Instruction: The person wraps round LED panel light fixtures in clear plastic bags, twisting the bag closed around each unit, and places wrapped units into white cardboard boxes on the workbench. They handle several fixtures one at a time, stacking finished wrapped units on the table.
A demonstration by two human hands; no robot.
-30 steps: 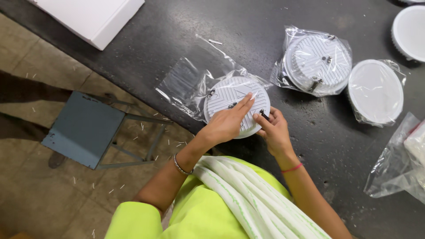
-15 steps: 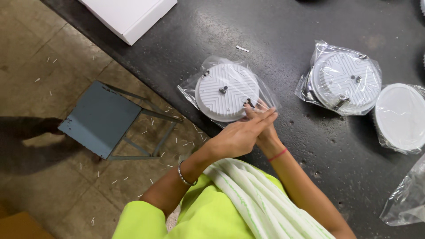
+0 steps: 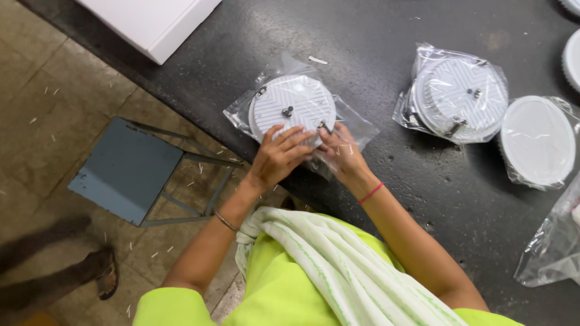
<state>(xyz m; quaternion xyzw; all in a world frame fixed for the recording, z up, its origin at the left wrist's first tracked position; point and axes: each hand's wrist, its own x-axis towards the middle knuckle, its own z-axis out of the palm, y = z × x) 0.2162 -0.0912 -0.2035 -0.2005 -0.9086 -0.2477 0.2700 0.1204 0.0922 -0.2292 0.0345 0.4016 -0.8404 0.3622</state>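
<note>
Worktable [image 3: 338, 199], dark, carries it all. Round white lamp [image 3: 292, 112] sits in a clear bag [image 3: 356, 128] near the table's front edge (ribbed back up). Looks stiff and light; the film is probably slippery, so grip the rim. Left hand [image 3: 279, 158] rests flat, fingers spread, on the lamp; right hand [image 3: 341, 156] pinches the bag film.

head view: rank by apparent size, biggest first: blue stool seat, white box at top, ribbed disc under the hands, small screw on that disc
1. white box, though cut off by the frame edge, so unsure against the stool
2. blue stool seat, similar in look, lower and farther from the camera
3. ribbed disc
4. small screw
</note>
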